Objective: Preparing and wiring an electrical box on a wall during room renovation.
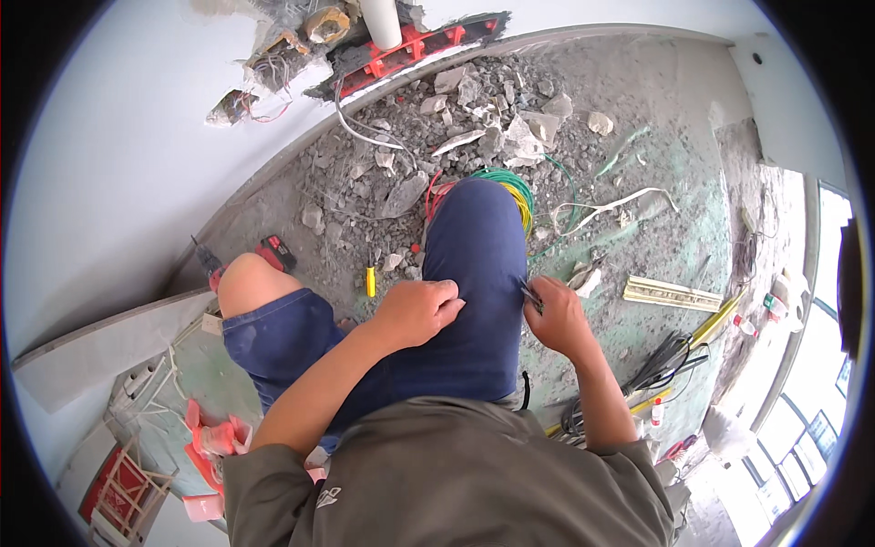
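My left hand [417,313] rests over my thigh in blue shorts [474,273], its fingers closed and thumb pressed to them. Whatever it may hold is hidden. To the right of the same leg, my right hand [556,316] is closed around a small dark metal tool [529,294]. Only the tool's narrow end shows beside the thumb, so its kind is unclear. Beyond my knee lies a coil of green, yellow and red wire [519,187], partly covered by the leg. A screwdriver with a yellow handle [371,281] is on the floor to the left.
Broken concrete rubble [474,109] is heaped against the wall, below a red plastic frame [410,50] and a white pipe [381,23]. A red-and-black power drill [275,253] is by my left knee. Black cables [652,369] and a pale strip [673,293] lie right.
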Available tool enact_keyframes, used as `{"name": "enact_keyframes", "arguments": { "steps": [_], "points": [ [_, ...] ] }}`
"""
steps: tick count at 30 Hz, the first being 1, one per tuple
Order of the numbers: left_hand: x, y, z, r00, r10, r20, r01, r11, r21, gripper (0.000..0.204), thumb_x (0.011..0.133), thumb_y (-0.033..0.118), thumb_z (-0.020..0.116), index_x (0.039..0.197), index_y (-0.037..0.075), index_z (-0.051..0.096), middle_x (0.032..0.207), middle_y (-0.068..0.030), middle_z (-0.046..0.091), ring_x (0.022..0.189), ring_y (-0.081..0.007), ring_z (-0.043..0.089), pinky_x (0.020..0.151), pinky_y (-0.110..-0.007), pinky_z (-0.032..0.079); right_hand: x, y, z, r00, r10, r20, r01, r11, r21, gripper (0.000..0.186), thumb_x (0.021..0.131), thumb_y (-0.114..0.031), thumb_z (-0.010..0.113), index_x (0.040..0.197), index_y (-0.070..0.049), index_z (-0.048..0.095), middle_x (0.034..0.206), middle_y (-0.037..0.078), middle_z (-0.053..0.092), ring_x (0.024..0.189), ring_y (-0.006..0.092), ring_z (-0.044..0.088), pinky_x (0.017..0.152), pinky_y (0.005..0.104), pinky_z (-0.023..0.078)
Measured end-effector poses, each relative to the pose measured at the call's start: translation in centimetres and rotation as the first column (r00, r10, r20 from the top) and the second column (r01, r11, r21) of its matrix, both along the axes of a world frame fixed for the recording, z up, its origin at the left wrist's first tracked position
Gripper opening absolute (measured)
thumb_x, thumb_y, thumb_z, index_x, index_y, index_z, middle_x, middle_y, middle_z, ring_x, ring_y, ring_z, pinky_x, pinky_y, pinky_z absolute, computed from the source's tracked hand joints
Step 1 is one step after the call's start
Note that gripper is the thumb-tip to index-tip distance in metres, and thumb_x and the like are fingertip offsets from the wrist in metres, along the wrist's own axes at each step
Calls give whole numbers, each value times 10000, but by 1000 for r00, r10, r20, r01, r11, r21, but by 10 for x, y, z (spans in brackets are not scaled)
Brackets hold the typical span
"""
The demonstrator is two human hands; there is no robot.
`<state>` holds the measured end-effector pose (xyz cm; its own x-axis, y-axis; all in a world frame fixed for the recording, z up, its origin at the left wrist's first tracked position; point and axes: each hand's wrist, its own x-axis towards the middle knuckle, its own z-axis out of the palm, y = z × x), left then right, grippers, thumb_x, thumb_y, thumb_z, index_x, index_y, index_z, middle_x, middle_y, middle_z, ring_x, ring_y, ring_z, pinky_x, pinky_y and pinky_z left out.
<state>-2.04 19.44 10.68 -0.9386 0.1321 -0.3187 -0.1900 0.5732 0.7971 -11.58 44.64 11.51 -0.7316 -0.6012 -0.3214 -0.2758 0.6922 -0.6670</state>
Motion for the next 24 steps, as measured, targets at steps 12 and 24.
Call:
{"name": "enact_keyframes", "arguments": {
  "steps": [12,24],
  "points": [
    [6,1,22,960,-145,-238,164,985,61,197,805,126,666,713,79,498,636,-100,602,612,-331,628,532,-442,471,20,-3,17,999,4,41,-2,998,-58,176,827,-122,713,890,-6,595,817,163,588,794,374,578,722,442,466],
    [6,-5,21,951,-163,-261,195,975,105,174,805,145,659,710,81,529,646,-93,599,619,-321,626,546,-433,474,-13,-53,34,886,244,-394,-323,935,-148,298,665,-18,690,943,-100,620,951,59,545,918,278,539,861,403,444]
  ]
}}
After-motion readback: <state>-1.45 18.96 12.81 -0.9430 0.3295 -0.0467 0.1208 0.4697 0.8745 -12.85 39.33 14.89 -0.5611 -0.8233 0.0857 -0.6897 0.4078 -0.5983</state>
